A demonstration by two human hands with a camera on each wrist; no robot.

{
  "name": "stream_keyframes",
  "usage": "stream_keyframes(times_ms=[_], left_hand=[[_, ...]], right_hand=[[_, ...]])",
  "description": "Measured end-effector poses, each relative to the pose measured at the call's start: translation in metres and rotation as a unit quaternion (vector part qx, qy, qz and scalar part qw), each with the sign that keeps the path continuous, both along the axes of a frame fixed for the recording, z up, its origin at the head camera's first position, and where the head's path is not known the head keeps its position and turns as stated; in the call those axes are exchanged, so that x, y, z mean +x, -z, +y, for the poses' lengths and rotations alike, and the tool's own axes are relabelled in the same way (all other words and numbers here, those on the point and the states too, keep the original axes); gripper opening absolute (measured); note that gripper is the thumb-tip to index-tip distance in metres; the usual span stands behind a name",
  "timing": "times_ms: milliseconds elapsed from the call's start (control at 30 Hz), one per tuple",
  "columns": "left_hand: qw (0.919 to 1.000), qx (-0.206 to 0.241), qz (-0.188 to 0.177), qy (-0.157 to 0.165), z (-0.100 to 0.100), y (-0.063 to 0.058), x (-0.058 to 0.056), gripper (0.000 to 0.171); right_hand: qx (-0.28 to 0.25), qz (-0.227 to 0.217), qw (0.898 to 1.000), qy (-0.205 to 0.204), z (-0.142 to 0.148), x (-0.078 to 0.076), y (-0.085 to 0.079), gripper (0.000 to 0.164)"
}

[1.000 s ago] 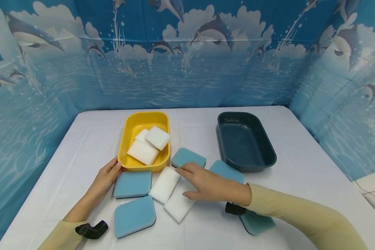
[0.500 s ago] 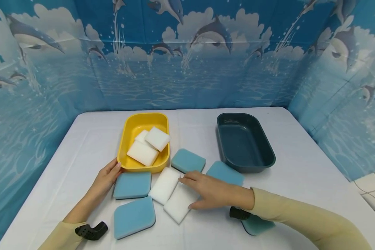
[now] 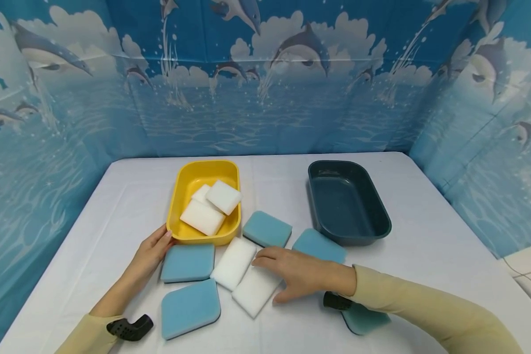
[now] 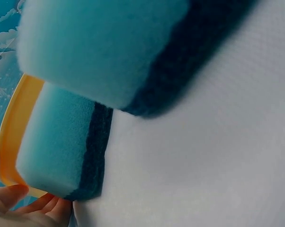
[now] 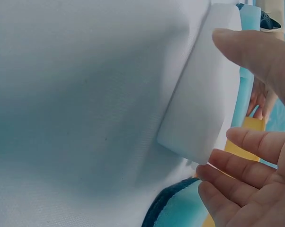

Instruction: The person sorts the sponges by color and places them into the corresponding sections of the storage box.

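Observation:
My left hand holds the near left corner of a yellow tray, thumb at the rim. Inside the tray lie three white sponges. My right hand hovers at a white sponge, fingers and thumb spread apart. In the right wrist view the thumb overlaps this sponge's upper part and the fingertips are right by its lower end. Another white sponge lies alongside to the left. Blue sponges with dark undersides, one before the tray and one nearer, lie close to my left hand.
A dark teal tray with nothing in it stands at the back right. More blue sponges lie behind my right hand, beside the dark tray and under the right forearm. A dolphin-print curtain surrounds the white table.
My right hand has shifted slightly toward me and the thumb has spread away from the fingers beside the white sponge. The left hand stays at the yellow tray.

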State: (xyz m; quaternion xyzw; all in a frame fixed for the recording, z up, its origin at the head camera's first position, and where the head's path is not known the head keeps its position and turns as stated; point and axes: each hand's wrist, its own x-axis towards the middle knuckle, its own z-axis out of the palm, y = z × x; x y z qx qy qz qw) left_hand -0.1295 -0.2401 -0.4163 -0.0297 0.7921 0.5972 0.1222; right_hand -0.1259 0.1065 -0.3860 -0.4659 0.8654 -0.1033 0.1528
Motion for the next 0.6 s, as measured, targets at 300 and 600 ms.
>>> stream_keyframes(times_ms=[300,600], left_hand=[[1.0000,-0.005,-0.003,0.004,-0.0008,0.0009,0.0007,0.065],[1.0000,0.003,-0.001,0.004,-0.0007,0.0013,0.0006,0.063]], right_hand=[[0.022,0.002,1.000,-0.022,-0.0019,-0.0020,0.0052,0.074],[0.016,0.031,0.998,-0.051,-0.0042,-0.0051,0.0071,0.064]])
